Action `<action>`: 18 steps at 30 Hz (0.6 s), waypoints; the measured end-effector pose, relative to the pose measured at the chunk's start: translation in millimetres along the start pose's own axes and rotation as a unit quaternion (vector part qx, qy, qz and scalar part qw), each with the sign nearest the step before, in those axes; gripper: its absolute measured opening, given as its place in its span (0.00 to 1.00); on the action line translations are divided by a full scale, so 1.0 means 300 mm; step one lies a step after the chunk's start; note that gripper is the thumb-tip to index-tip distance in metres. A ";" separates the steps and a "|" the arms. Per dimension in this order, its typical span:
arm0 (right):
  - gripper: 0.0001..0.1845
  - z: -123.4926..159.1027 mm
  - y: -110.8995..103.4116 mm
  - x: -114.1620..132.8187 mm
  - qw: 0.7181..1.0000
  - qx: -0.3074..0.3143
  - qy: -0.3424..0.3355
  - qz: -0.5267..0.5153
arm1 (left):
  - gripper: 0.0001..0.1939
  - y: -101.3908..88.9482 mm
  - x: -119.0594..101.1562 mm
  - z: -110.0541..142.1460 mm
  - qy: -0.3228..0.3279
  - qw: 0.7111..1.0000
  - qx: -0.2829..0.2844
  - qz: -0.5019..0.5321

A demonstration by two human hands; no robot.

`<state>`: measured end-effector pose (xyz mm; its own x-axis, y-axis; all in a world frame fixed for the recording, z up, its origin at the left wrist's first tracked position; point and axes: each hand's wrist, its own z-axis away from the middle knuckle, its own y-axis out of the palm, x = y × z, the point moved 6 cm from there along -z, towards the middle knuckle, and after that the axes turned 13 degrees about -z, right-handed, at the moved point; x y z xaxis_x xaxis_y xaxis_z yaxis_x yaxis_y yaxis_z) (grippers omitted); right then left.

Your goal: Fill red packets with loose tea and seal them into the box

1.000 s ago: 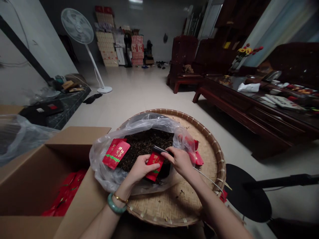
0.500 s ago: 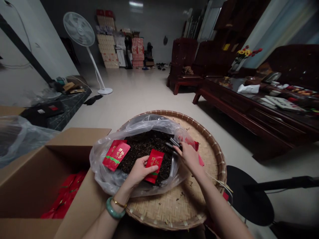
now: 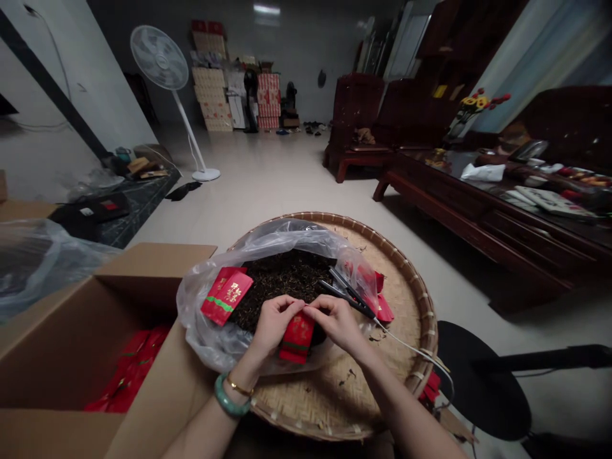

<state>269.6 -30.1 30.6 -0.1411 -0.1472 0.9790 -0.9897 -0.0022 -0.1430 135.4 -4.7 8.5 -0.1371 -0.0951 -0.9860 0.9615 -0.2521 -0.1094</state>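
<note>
My left hand (image 3: 276, 325) and my right hand (image 3: 338, 320) both pinch the top edge of a red tea packet (image 3: 297, 339), which hangs upright between them. Behind it, loose dark tea leaves (image 3: 275, 280) fill an open clear plastic bag (image 3: 201, 338). Two more red packets (image 3: 227, 294) with gold characters and a green band lie on the leaves at the left. A black hair straightener (image 3: 351, 294) with a white cord rests with its plates apart at the bag's right rim, just beyond my right hand. Other red packets (image 3: 382, 306) lie beside it.
The bag sits on a round woven bamboo tray (image 3: 354, 401). At the left stands an open cardboard box (image 3: 153, 271) holding several red packets (image 3: 138, 363). A black round stand base (image 3: 482, 370) is at the right, past the tray rim. Farther off are a white fan (image 3: 160, 60) and a dark wooden table (image 3: 459, 210).
My right hand has let go of the hair straightener, leaving it on the bag's rim, and moved left to the packet's top. My left hand has shifted its grip to the same edge.
</note>
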 end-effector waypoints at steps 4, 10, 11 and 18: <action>0.18 0.009 0.001 -0.033 0.993 0.022 0.085 -0.073 | 0.17 -0.004 0.018 -0.001 -0.010 0.999 -0.022 0.032; 0.15 0.035 0.025 -0.062 0.991 0.051 0.071 -0.105 | 0.25 -0.009 0.028 -0.011 -0.018 0.998 0.007 0.059; 0.14 0.032 0.007 -0.071 0.992 0.033 0.067 -0.102 | 0.27 -0.015 0.033 -0.013 -0.019 0.998 0.011 0.059; 0.18 -0.004 -0.162 -0.013 0.932 -0.293 0.003 -0.213 | 0.15 -0.113 0.035 -0.020 0.124 0.952 -0.120 -0.251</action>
<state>318.4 -28.3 33.9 0.2684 -0.2512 0.9300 -0.7985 0.4820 0.3606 102.9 8.6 1.2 -0.5630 0.2170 -0.7975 0.8199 0.0251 -0.5719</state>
